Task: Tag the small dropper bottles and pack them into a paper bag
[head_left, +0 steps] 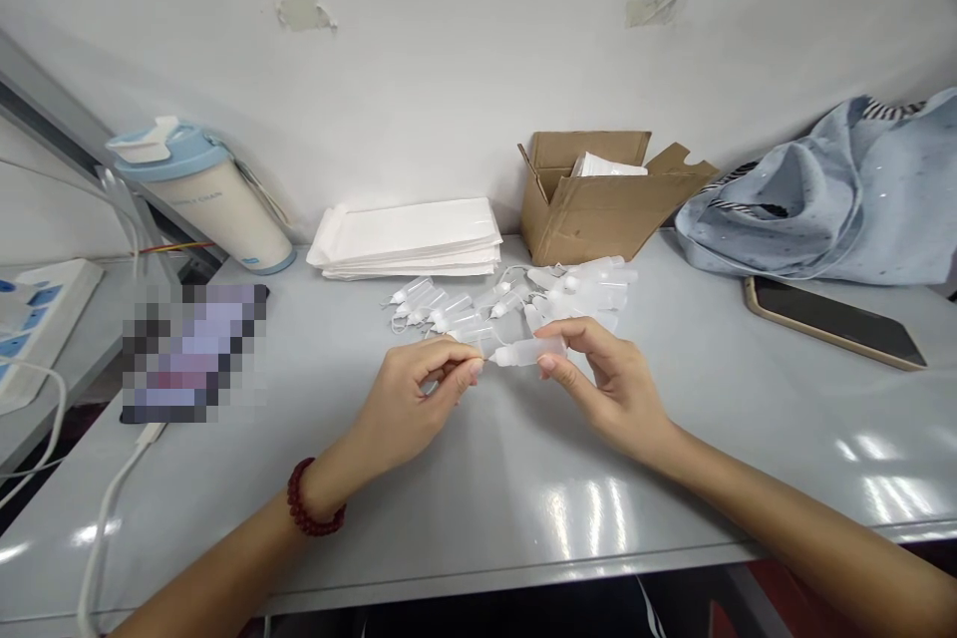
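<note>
Between thumb and fingers, my right hand (pixel 609 384) grips a small translucent squeeze bottle (pixel 519 352), its narrow tip pointing left. My left hand (pixel 423 389) is pinched closed right at that tip, on something too small to make out, perhaps a thin part of the bottle's nozzle. Just behind both hands lies a loose pile of similar small bottles (pixel 594 289), some with thin looped strings or caps. Another group of these bottles (pixel 423 302) spreads to the left of the pile.
Behind the bottles are a stack of white paper packets (pixel 411 234) and an open cardboard box (pixel 590 209). At left stand a tumbler (pixel 216 204) and a blurred phone (pixel 198 354) with a white cable (pixel 112 508). On the right, a phone (pixel 833 319) lies before a blue cloth bag (pixel 844 194).
</note>
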Tool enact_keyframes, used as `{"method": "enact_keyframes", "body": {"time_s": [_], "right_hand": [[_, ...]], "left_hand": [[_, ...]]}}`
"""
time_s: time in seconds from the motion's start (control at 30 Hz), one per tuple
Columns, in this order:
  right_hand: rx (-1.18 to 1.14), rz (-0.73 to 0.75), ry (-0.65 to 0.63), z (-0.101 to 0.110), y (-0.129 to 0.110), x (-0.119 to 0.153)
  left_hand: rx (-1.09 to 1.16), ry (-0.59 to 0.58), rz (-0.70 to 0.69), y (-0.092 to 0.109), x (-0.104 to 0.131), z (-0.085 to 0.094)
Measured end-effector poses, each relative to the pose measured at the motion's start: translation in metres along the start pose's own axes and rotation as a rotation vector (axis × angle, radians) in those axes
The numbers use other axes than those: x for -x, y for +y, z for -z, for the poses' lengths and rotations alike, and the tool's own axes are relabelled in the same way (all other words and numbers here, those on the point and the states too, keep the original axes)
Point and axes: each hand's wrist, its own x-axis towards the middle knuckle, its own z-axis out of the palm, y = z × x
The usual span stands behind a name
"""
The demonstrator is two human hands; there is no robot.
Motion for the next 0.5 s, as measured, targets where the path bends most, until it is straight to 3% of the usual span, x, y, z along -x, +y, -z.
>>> {"method": "enact_keyframes", "body": {"time_s": [0.3, 0.5], "right_hand": [[-0.031, -0.021, -0.014, -0.0027, 0.0041, 0.0021], [-0.026, -0.019, 0.007, 0.0001, 0.0037, 0.0007]], "left_hand": [[0.002, 0.012, 0.014, 0.0026, 0.0017, -0.001], [0.209, 0.027, 0.133, 0.0067, 0.0011, 0.0011]]}}
